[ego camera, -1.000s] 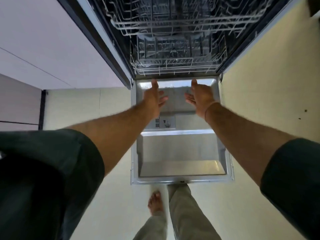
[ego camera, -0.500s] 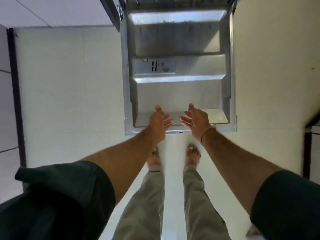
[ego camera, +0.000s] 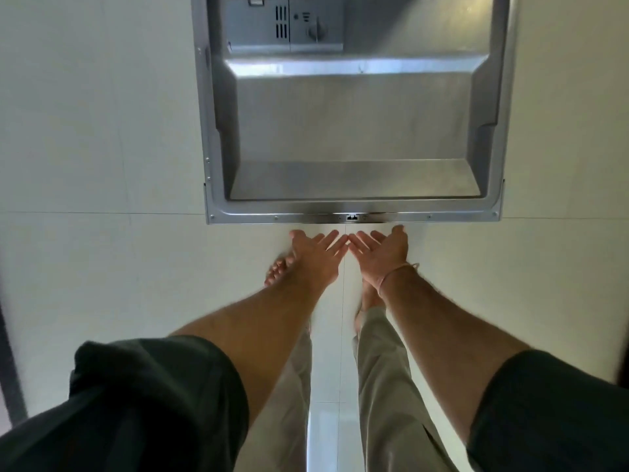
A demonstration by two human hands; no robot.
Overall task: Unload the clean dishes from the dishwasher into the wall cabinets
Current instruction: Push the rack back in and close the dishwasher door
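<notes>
Slip risk, I reckon: left hand [ego camera: 315, 258] and right hand [ego camera: 383, 255] flat open, empty, no grip on dishwasher door [ego camera: 354, 131] lip.

The door [ego camera: 354, 124] is silver-grey, its dispenser [ego camera: 258, 25] duller grey with 2 blocks of dark slots. The floor [ego camera: 102, 131] is pale cream with thin grey lines. The sleeves [ego camera: 153, 403] are dark green, trousers [ego camera: 384, 386] beige, wristband [ego camera: 391, 275] pink.
</notes>
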